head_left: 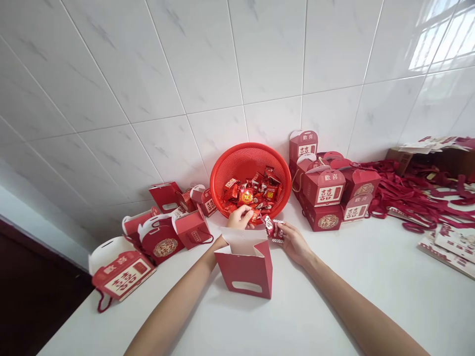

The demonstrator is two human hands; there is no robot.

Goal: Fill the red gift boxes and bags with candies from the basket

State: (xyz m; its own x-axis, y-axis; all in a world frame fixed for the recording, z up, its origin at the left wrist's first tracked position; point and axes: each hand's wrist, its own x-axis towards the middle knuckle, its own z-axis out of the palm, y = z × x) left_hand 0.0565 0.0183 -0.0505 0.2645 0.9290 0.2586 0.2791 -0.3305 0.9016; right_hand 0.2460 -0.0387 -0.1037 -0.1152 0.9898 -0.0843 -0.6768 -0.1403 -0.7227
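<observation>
A red perforated basket (251,155) leans against the wall with wrapped candies (245,196) inside. At its front rim my left hand (240,218) pinches a small red wrapped candy (256,215). Just to the right, my right hand (296,242) holds dark red wrapped candies (273,229) between thumb and fingers. An open-topped red box (245,274) with an oval window stands upright in front of the basket, between my forearms; its inside is mostly hidden. Neither hand's fingers reach into the box.
Several red gift boxes (124,277) stand on the left of the white table (297,321). More boxes (324,190) are stacked right of the basket. Dark red ribbons (401,198) and printed cards (451,247) lie at the far right. A tiled wall (208,64) rises behind.
</observation>
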